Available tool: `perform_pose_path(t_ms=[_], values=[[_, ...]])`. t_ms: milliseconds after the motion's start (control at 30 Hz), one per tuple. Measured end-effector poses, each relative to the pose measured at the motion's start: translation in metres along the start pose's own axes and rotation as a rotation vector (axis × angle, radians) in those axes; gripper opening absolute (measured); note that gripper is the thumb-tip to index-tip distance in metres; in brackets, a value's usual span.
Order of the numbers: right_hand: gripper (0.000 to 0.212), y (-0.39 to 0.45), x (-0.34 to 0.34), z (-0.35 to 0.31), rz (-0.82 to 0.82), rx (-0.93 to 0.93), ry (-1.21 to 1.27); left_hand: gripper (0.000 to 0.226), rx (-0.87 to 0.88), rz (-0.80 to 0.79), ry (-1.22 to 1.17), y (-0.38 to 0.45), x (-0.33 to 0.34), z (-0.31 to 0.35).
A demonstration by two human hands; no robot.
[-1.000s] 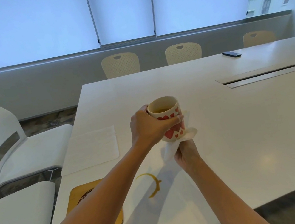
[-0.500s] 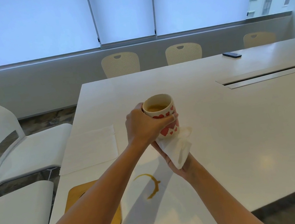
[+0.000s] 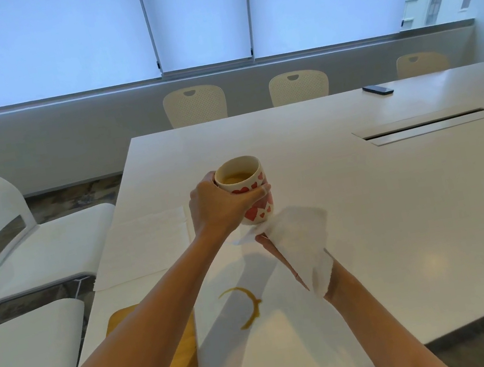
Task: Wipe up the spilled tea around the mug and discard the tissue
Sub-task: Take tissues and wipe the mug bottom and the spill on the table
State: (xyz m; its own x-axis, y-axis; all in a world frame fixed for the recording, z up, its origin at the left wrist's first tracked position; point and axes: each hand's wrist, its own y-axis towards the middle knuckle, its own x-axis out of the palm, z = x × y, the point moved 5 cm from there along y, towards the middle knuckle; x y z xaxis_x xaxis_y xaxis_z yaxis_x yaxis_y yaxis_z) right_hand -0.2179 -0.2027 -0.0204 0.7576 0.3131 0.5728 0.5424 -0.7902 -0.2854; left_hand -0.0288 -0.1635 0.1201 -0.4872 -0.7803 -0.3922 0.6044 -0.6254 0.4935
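Since a second ago we have drawn the tissue [image 3: 301, 245] off the mug [image 3: 246, 190]: it was pressed to the mug's base, now it lies draped over our open right palm, just below and beside the cup.

Mug: white with red hearts, held off the worktop [image 3: 384, 206], roughly upright, tea visible inside. Left hand [image 3: 222, 206] clamped round its side from the left. Right hand [image 3: 282, 257] palm-up, fingers apart, tissue resting on it rather than pinched.

Tea ring [image 3: 244, 305]: amber arc, unwiped, toward the near edge of the worktop, nearer to us than both hands. Yellow coaster [image 3: 170, 354] at the near left corner, partly under our left forearm. White sheet [image 3: 145, 245] along the left edge. Dark phone-like object [image 3: 377, 89] at the far edge.

Risks, as we judge them:
- Mug held in the air with tea in it; a tilt adds a fresh spill.
- Tissue loose on the palm; may slip off when we turn the hand down.
- One pass may smear the ring rather than lift it.
- Left forearm hangs close by the ring.
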Motion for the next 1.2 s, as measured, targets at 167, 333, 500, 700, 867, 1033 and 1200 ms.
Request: perform_pose_path(t_ms=[167,333,500,700,867,1033,1200], values=[[0.026,0.001,0.014,-0.035,-0.147,-0.126,-0.030,0.090,-0.018,0.007,0.010,0.004,-0.009,-0.008],[0.032,0.014,-0.015,-0.082,-0.017,-0.368,0.040,0.090,-0.043,0.012,0.027,0.005,-0.017,-0.016],[0.043,0.013,-0.033,-0.129,0.596,-0.761,-0.676,0.086,-0.071,0.007,0.044,0.005,-0.020,-0.027],[0.082,0.034,-0.004,-0.109,0.474,-0.912,-1.338,0.091,-0.089,-0.015,0.042,0.001,-0.019,-0.036],[0.071,0.071,-0.012,-0.041,0.137,-0.364,-1.658,0.079,-0.118,-0.006,0.053,0.000,-0.018,-0.044],[0.055,0.090,-0.007,-0.025,0.081,-0.213,-1.699,0.087,-0.120,-0.015,0.046,0.000,-0.020,-0.047],[0.053,0.115,0.008,-0.025,0.015,-0.085,-1.663,0.079,-0.136,0.002,0.071,-0.001,-0.024,-0.055]])
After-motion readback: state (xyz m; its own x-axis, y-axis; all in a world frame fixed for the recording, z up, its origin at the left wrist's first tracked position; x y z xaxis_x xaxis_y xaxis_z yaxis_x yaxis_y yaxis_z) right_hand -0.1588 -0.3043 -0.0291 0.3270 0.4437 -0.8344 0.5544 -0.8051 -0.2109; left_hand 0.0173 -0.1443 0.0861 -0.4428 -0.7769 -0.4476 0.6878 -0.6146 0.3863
